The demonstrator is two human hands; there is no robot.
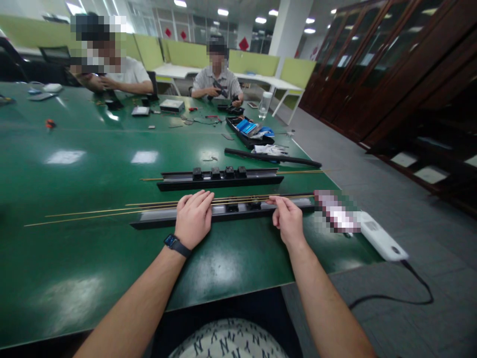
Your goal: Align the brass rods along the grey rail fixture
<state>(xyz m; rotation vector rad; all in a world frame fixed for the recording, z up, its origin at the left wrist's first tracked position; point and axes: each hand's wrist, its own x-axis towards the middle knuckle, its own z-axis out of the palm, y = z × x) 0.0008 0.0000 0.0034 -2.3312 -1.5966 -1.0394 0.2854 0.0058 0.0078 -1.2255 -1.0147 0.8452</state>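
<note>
A long black power-strip housing [231, 213] lies across the green table [93, 258] in front of me, with thin brass rods [112, 210] running along its far side. My left hand [194, 219], a smartwatch on its wrist, lies flat on the housing with its fingers stretched over the rods. My right hand [287, 219] pinches a brass rod at the housing's right part, fingers closed on it. A second black housing [219, 178] with several socket modules sits just beyond, with its own brass rod.
A white power strip [380, 241] with a black cable hangs over the table's right corner. Farther off lie a black bar [272, 158], white gloves [269, 149] and a tool case [248, 130]. Two people sit working at the far end. Dark cabinets line the right wall.
</note>
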